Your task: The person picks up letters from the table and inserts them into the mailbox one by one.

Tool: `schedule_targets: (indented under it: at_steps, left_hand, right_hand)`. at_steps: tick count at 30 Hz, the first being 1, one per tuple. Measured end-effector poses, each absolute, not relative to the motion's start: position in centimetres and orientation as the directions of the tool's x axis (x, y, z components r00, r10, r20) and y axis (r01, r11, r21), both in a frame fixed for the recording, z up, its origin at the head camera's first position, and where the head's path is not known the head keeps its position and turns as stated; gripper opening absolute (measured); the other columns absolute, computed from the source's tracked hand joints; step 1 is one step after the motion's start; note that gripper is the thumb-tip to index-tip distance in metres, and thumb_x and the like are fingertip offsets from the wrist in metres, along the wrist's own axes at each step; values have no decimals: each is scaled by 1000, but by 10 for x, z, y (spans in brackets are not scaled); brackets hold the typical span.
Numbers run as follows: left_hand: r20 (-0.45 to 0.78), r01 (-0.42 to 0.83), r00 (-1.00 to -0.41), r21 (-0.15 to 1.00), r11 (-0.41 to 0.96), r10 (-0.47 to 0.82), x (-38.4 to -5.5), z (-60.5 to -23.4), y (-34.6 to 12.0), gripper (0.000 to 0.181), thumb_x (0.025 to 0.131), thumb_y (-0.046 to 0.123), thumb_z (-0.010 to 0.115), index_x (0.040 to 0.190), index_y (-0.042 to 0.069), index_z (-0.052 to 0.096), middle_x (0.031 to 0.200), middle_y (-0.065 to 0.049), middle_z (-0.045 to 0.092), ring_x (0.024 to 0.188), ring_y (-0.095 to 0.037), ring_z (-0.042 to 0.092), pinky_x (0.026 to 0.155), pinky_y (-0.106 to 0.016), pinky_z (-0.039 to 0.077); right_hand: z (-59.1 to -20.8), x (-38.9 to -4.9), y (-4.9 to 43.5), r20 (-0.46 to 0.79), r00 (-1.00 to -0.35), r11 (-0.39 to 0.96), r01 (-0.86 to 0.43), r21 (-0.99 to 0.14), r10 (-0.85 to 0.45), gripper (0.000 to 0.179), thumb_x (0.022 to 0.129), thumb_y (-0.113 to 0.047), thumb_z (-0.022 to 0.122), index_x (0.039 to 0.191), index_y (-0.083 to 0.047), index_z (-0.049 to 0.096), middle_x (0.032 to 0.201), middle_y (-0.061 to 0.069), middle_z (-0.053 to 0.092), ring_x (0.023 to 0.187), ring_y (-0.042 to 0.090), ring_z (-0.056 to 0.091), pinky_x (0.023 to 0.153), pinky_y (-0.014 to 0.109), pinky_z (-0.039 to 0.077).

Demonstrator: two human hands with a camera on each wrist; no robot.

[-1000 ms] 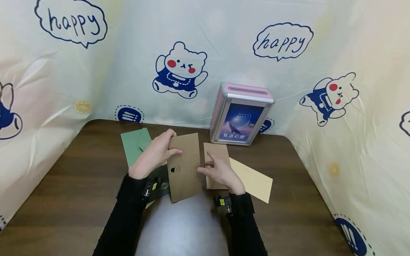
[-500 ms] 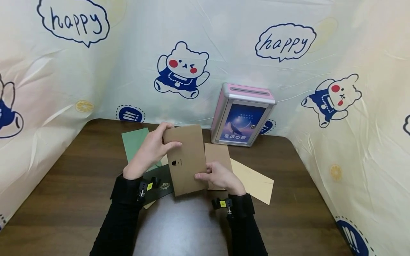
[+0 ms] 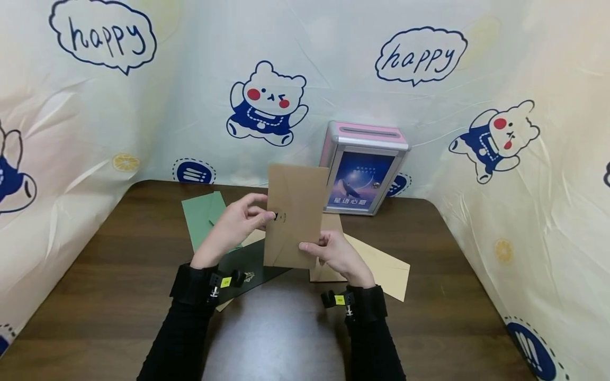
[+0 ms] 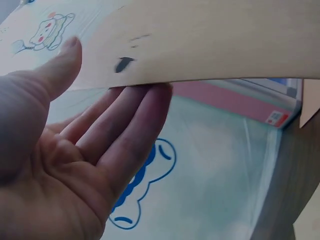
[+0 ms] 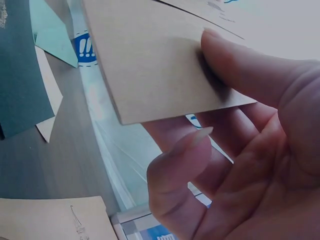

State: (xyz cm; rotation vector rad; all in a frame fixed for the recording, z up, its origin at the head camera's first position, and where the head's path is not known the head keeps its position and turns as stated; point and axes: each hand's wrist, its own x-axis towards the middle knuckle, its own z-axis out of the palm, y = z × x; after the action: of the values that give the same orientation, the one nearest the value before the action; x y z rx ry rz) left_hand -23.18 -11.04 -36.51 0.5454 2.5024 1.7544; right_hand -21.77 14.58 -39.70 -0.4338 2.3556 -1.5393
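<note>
A brown kraft envelope (image 3: 295,238) with a small black print is held up off the table, in front of the box. My right hand (image 3: 342,254) grips its lower right corner, thumb (image 5: 240,65) on the face and fingers behind. At the left edge is my left hand (image 3: 238,225), its thumb tip over the front and its fingertips (image 4: 160,95) behind the edge. Below lie a dark green envelope (image 3: 248,270), a green envelope (image 3: 197,217), another brown envelope (image 3: 329,272) and a cream envelope (image 3: 381,270).
A pink and silver box (image 3: 364,177) with a slot in its top stands at the back of the brown wooden table (image 3: 119,296). A printed curtain (image 3: 190,106) hangs behind and along both sides.
The brown envelope has risen and shifted right, becoming more upright. My right hand has taken hold of its lower right corner, while my left hand slid from the top down the left edge.
</note>
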Motion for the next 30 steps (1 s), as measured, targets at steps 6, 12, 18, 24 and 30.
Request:
schedule_targets:
  at_steps: [6,12,18,24,30]
  left_hand:
    - [157,273,-935,892,361,319,-232,-371,-101,53,82,54,57,118,16,51,96,3,66,81,-12,61,82,-44,47]
    - [240,354,-919,854,382,314,-233,-378,-95,29,86,47,56,89,18,57,70,5,63,68,-10,54,67,-36,43]
    - [287,401,-902,833,381,322,-234,-379,-93,27,87,45,56,82,18,55,58,0,51,56,-15,41,53,-32,30]
    - [280,401,-899,834,379,337,-234,-381,-92,25,86,42,58,83,17,57,58,-2,45,55,-16,40,52,-31,32]
    - [263,395,-901,825,405,344,-236,-383,-90,25,86,42,57,82,18,57,61,-4,49,56,-14,43,52,-31,34]
  right_hand:
    - [-395,-220,150,-39,-916,390,-131,-911,-399,29,80,-42,66,90,-15,67,70,5,59,50,23,39,43,27,29]
    - [-395,-221,153,-46,-915,384,-122,-915,-401,28,81,-40,65,97,-17,67,81,4,66,57,19,44,48,27,32]
    - [-393,-222,156,1,-932,330,-129,-935,-361,32,82,-37,65,109,-22,63,93,1,66,69,33,50,46,27,36]
    - [-391,-223,160,98,-957,278,-176,-944,-273,27,83,-31,65,102,-12,63,83,9,65,71,36,51,46,33,45]
    - [-377,-217,160,107,-968,232,-160,-959,-225,23,84,-22,65,102,-6,63,87,14,64,71,21,53,51,40,50]
